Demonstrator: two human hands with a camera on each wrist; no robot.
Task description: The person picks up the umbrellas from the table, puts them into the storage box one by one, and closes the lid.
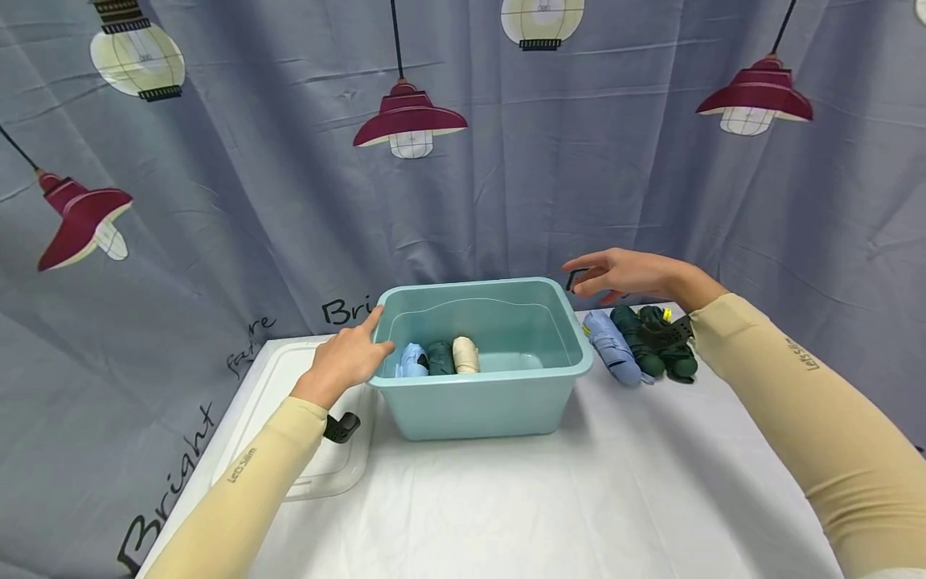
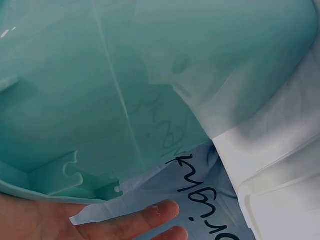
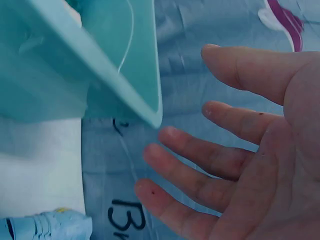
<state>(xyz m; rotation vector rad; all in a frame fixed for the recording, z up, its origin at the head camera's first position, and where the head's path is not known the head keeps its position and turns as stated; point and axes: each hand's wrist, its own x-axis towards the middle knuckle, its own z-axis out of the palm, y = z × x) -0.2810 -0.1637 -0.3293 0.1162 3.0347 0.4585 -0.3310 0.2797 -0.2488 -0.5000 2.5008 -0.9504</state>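
A pale teal plastic bin (image 1: 470,410) stands in the middle of the table. My left hand (image 1: 343,362) rests on its left rim, thumb over the inner side; the left wrist view shows the other fingers (image 2: 135,220) stretched out past the wall. Inside, at the left, lie three rolled bundles that look like folded umbrellas: light blue (image 1: 412,362), dark green (image 1: 440,359) and cream (image 1: 465,355). Off the bin's far right corner hovers my right hand (image 1: 629,272), fingers spread and touching nothing. Below it lie a blue folded umbrella (image 1: 611,346) and dark green ones (image 1: 640,342).
A whitish translucent lid (image 1: 325,474) lies flat at the left, partly under my left forearm. White cloth (image 1: 550,507) covers the table. A blue-grey curtain (image 1: 506,201) printed with lamps and lettering hangs close behind the bin.
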